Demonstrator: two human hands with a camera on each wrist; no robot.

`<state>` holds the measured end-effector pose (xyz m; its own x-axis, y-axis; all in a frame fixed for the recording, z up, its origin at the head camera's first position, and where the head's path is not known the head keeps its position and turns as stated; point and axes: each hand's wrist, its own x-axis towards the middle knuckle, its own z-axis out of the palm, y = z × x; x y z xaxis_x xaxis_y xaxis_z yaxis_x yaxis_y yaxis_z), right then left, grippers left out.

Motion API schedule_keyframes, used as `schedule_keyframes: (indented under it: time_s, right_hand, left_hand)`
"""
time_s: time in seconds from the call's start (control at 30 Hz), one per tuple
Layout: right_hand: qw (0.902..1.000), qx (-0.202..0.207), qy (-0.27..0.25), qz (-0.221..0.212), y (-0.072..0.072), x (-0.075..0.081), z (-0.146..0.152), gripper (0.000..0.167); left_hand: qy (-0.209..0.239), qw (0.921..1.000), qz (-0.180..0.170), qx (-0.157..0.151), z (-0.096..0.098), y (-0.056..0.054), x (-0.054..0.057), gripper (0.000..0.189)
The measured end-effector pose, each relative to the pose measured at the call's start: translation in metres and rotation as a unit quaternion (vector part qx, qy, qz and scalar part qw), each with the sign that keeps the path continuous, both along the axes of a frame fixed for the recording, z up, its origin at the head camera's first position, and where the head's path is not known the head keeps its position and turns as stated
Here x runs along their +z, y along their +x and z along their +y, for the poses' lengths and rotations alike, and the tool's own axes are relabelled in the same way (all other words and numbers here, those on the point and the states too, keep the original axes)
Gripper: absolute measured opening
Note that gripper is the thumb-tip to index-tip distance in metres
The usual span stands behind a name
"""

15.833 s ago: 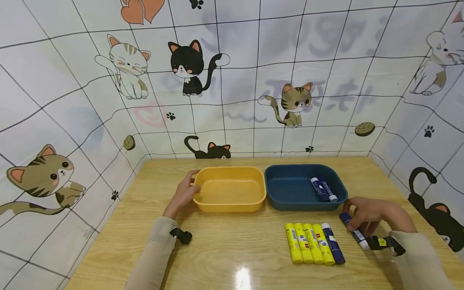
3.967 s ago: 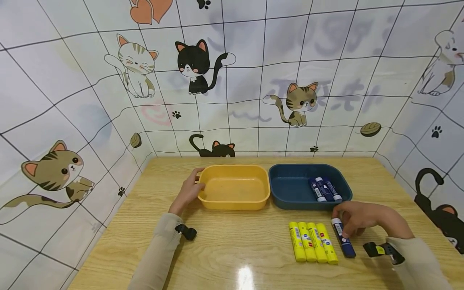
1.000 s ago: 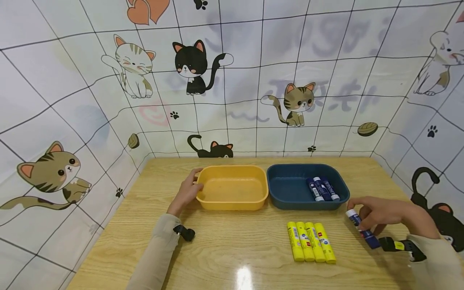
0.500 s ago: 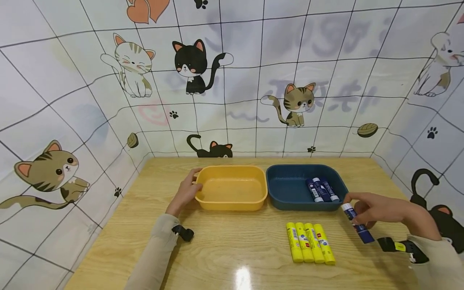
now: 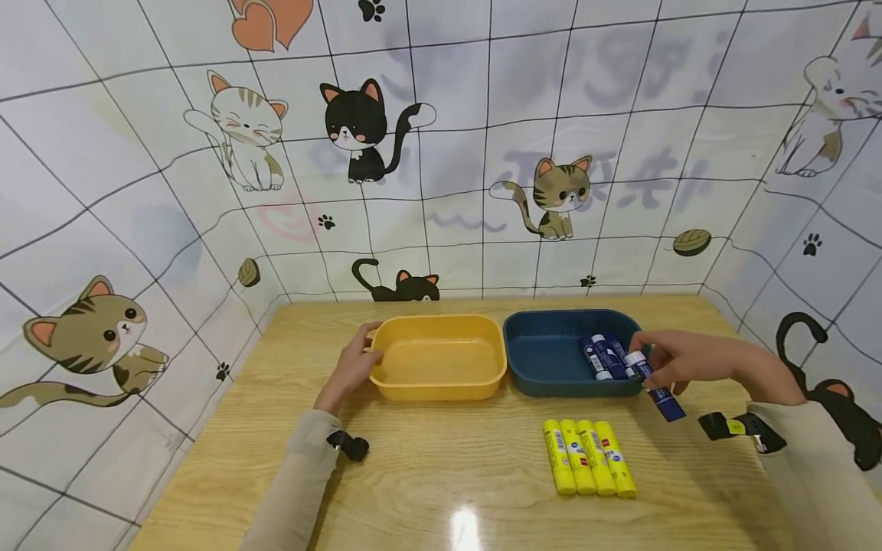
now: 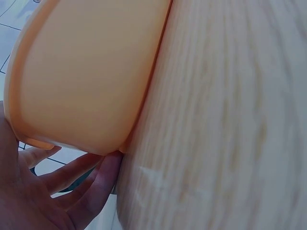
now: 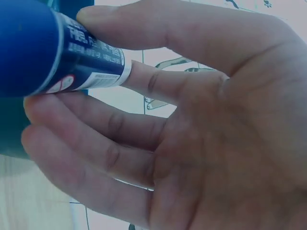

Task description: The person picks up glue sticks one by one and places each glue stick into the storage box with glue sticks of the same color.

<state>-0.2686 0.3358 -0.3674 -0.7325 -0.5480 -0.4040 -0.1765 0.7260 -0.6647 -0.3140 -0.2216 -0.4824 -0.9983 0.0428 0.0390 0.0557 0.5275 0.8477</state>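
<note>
My right hand (image 5: 706,360) pinches a navy glue stick (image 5: 663,399) with a white end between thumb and fingers, tilted over the right front corner of the blue bin (image 5: 551,387). In the right wrist view the thumb lies along one side of the glue stick (image 7: 91,62) and the fingertips along the other. Three navy glue sticks (image 5: 606,355) lie side by side in that bin. My left hand (image 5: 351,366) holds the left end of the yellow bin (image 5: 441,393), thumb over the rim, fingers against the outside of the end wall (image 6: 86,96).
Four-sided order aside, several yellow glue sticks (image 5: 589,458) lie in a row on the wooden table (image 5: 413,474), in front of the blue bin. The two bins stand side by side. A cat-patterned sheet (image 5: 455,153) closes off the back and both sides.
Navy glue sticks in the blue bin went from two to three. The last navy one left the table row; my right hand has carried it up and left to the bin. Left hand stays.
</note>
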Motion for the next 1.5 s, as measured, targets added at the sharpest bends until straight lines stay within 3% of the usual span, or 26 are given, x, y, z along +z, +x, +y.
schedule_keyframes:
  time_s: [0.3,0.77,1.17,1.5]
  right_hand:
    - [0.9994,0.004,0.035,0.006,-0.023,0.016,-0.018,0.054]
    - [0.9973,0.037,0.062,-0.004,-0.073,0.034,-0.044,0.055]
    - [0.9963,0.027,0.077,-0.027,-0.105,0.023,-0.059,0.056]
    - [0.9938,0.012,0.105,-0.035,-0.118,0.016,-0.068,0.046]
  left_hand:
    - [0.0,1.0,0.001,0.002,0.0,0.0,-0.003,0.068]
    - [-0.005,1.0,0.002,0.005,0.0,0.001,-0.001,0.067]
    - [-0.005,1.0,-0.001,0.003,0.0,0.0,-0.001,0.067]
    - [-0.002,1.0,-0.004,0.005,0.0,0.0,0.0,0.068]
